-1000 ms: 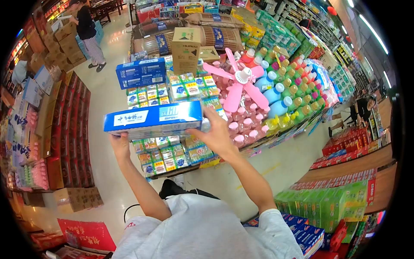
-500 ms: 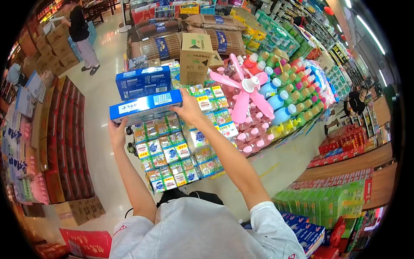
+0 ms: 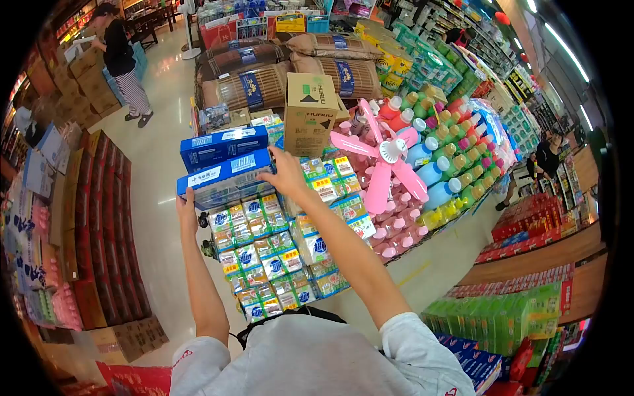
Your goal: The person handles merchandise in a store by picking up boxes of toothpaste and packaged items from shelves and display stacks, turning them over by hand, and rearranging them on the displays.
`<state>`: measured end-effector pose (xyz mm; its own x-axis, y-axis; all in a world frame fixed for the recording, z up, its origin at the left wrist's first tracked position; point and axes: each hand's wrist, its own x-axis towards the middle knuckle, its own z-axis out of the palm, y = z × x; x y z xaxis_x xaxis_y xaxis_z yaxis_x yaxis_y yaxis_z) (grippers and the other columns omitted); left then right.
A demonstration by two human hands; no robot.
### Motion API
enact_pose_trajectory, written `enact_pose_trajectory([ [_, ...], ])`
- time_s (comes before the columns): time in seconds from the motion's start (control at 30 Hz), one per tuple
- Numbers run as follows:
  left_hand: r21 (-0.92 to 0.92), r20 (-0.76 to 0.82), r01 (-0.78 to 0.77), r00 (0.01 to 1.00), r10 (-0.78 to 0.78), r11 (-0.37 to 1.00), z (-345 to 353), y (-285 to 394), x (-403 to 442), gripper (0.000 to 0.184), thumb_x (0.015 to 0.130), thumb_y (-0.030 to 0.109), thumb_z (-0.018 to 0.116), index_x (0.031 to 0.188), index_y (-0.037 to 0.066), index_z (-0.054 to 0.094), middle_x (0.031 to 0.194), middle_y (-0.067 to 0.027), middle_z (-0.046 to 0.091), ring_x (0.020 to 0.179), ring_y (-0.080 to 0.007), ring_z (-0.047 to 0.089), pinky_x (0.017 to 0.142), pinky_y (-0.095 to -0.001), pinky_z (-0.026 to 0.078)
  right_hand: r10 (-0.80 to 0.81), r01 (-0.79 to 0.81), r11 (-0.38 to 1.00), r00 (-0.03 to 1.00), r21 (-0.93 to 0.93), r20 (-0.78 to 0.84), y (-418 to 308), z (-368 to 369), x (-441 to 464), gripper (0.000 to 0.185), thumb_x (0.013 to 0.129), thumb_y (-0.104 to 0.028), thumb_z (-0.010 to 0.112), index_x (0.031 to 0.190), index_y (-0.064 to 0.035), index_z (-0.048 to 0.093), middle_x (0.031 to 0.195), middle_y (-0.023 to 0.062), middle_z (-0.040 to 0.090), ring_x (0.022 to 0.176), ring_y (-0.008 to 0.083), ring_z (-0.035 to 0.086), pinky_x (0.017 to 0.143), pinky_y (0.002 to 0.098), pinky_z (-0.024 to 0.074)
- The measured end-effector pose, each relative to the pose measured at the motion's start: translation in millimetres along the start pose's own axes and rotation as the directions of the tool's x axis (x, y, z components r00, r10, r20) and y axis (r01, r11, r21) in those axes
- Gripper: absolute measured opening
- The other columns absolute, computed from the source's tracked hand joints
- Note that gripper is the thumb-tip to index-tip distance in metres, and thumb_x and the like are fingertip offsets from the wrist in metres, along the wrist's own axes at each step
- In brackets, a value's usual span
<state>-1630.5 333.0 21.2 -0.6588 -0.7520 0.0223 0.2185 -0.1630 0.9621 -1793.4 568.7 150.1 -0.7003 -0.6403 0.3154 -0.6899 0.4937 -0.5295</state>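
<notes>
Between my two hands is a blue box [image 3: 228,179] with white lettering, set upright on stacked soap packs. My left hand [image 3: 187,210] grips its left end, fingers partly hidden behind it. My right hand [image 3: 288,173] holds the right end, with the thumb on the near face. Directly behind stands a second blue box [image 3: 223,146], close against the first. The wrapped soap packs [image 3: 264,245], bound with green bands, spread below and to the right. A brown cardboard carton [image 3: 310,113] rises just beyond my right hand.
A pink fan [image 3: 389,155] lies over pink bottles [image 3: 400,231] on the right. Colourful bottles [image 3: 456,158] fill the far right of the display. Brown woven pillows [image 3: 254,84] are piled at the back. A person [image 3: 125,63] stands in the left aisle near cartons. Red boxes [image 3: 99,224] line the left.
The held blue box has moved away from me and down, up against the second blue box. Both hands travelled with it and keep their hold. The view has shifted slightly.
</notes>
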Motion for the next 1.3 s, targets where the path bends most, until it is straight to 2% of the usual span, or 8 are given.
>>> enact_pose_trajectory([
  [0.1, 0.051, -0.025, 0.029, 0.999, -0.028, 0.998, -3, 22, 9, 0.05, 0.092, 0.035, 0.057, 0.127, 0.001, 0.047, 0.126, -0.0122, 0.052, 0.116, -0.0212, 0.047, 0.101, -0.0354, 0.034, -0.104, 0.106, 0.994, 0.993, 0.029, -0.054, -2, 0, -2, 0.074, 0.062, -0.032, 0.081, 0.12, 0.0004, 0.048, 0.107, 0.0188, 0.058, 0.101, 0.0369, 0.054, 0.085, 0.0432, 0.0431],
  [0.2, 0.282, -0.042, -0.302, 0.945, 0.326, 0.911, 18, 80, 33, 0.053, 0.087, 0.033, 0.063, 0.128, 0.002, 0.048, 0.126, -0.0138, 0.053, 0.118, -0.0249, 0.048, 0.101, -0.0366, 0.034, -0.014, 0.011, 0.996, 0.999, 0.088, 0.031, -13, -15, 11, 0.072, 0.063, -0.032, 0.081, 0.12, -0.001, 0.048, 0.112, 0.0176, 0.056, 0.103, 0.0365, 0.054, 0.086, 0.0427, 0.0432],
  [0.27, 0.664, 0.258, -0.452, 0.887, 0.384, 0.596, 35, 121, 46, 0.057, 0.08, 0.029, 0.07, 0.128, 0.006, 0.049, 0.128, -0.0154, 0.051, 0.12, -0.0305, 0.046, 0.102, -0.0388, 0.033, -0.01, 0.008, 0.997, 1.0, 0.076, 0.027, -18, -16, 13, 0.072, 0.063, -0.032, 0.081, 0.119, -0.0011, 0.048, 0.112, 0.0176, 0.056, 0.103, 0.0364, 0.054, 0.086, 0.0428, 0.0434],
  [0.47, 0.694, 0.696, -0.72, 0.662, 0.276, -0.024, 70, 111, 121, 0.08, 0.066, 0.032, 0.079, 0.134, 0.014, 0.042, 0.129, -0.0132, 0.048, 0.119, -0.033, 0.044, 0.102, -0.0447, 0.031, -0.048, 0.052, 0.996, 0.997, 0.067, -0.054, -13, -9, 15, 0.068, 0.063, -0.03, 0.081, 0.117, -0.0034, 0.049, 0.107, 0.0137, 0.059, 0.101, 0.033, 0.056, 0.084, 0.041, 0.0443],
  [0.6, 0.81, 0.576, -0.552, 0.813, 0.09, -0.196, 100, 99, 114, 0.089, 0.058, 0.037, 0.082, 0.133, 0.016, 0.041, 0.12, -0.0104, 0.053, 0.115, -0.0301, 0.048, 0.098, -0.0446, 0.034, -0.029, 0.029, 0.997, 1.0, 0.067, -0.004, -11, -9, 12, 0.069, 0.062, -0.031, 0.08, 0.117, -0.0031, 0.049, 0.11, 0.0143, 0.057, 0.103, 0.0333, 0.055, 0.087, 0.0407, 0.0434],
  [0.9, 0.689, 0.721, -0.721, 0.692, -0.029, -0.077, 101, 117, 117, 0.071, 0.059, 0.019, 0.082, 0.122, 0.018, 0.049, 0.118, -0.0059, 0.054, 0.114, -0.0288, 0.049, 0.094, -0.049, 0.038, -0.035, 0.036, 0.996, 0.999, 0.08, -0.013, -12, -9, 15, 0.067, 0.063, -0.033, 0.08, 0.115, -0.003, 0.05, 0.11, 0.0147, 0.057, 0.103, 0.0335, 0.055, 0.086, 0.0418, 0.0433],
  [1.0, 0.538, 0.769, -0.766, 0.617, -0.167, -0.352, 86, 135, 127, 0.061, 0.063, 0.008, 0.076, 0.118, 0.018, 0.05, 0.116, -0.0062, 0.054, 0.114, -0.027, 0.049, 0.102, -0.0491, 0.032, -0.035, 0.033, 0.995, 0.999, 0.098, 0.013, -9, -6, 12, 0.066, 0.062, -0.033, 0.081, 0.112, -0.0033, 0.051, 0.107, 0.0144, 0.058, 0.101, 0.0328, 0.056, 0.085, 0.0419, 0.0436],
  [1.3, 0.228, 0.95, -0.82, 0.306, -0.065, -0.524, 50, 203, 162, 0.034, 0.071, 0.0, 0.057, 0.103, 0.011, 0.05, 0.131, -0.0092, 0.041, 0.13, -0.0288, 0.034, 0.107, -0.049, 0.03, -0.046, 0.046, 0.999, 0.999, 0.01, 0.008, -7, 1, 10, 0.065, 0.063, -0.035, 0.08, 0.112, -0.0041, 0.051, 0.103, 0.0144, 0.06, 0.098, 0.032, 0.057, 0.086, 0.0408, 0.0415],
])
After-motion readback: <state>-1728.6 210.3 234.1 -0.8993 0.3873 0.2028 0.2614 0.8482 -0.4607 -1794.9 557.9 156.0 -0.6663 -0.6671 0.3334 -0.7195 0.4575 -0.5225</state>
